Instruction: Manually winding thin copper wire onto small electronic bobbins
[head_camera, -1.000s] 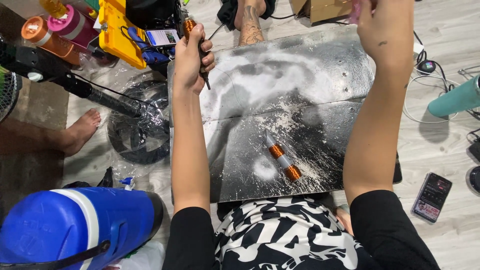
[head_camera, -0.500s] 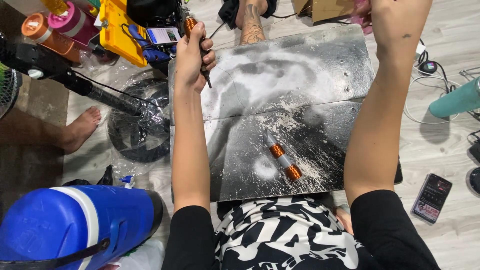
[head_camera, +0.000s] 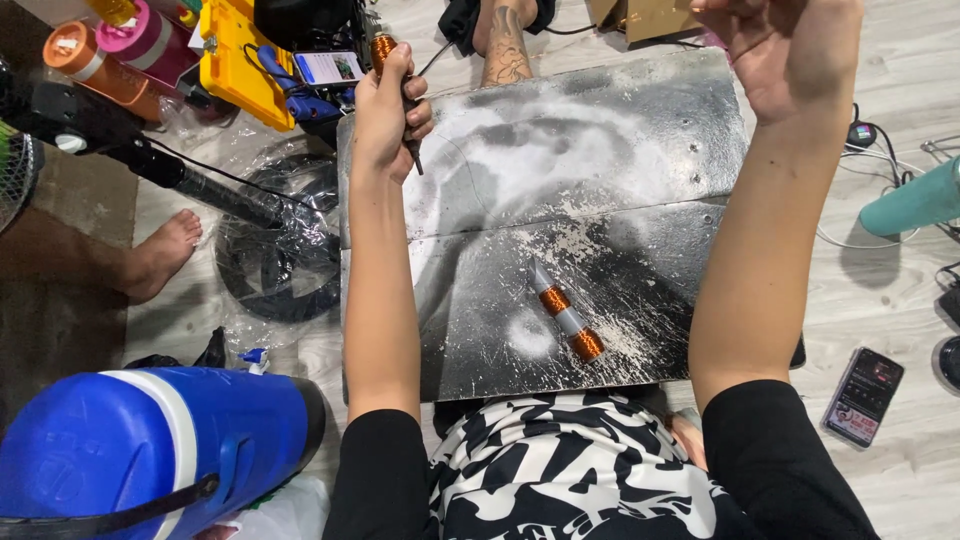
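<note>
Gripping a copper-wound rod (head_camera: 383, 48) at the far left, the left hand (head_camera: 385, 120) stays apart from the raised, loosely curled right hand (head_camera: 790, 50), above a second coil (head_camera: 567, 322) lying on the black board (head_camera: 620, 150).

A grey rod wound with copper wire (head_camera: 384, 50) stands nearly upright, gripped at the far left corner of the scratched dark board (head_camera: 620, 130). A second grey rod with two copper coils (head_camera: 565, 322) lies diagonally near the board's near edge.

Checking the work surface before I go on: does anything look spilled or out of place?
Yes. White powdery specks are scattered across the dark board, thickest around the copper-wound rod, which lies loose and slanted near the front edge.
</note>
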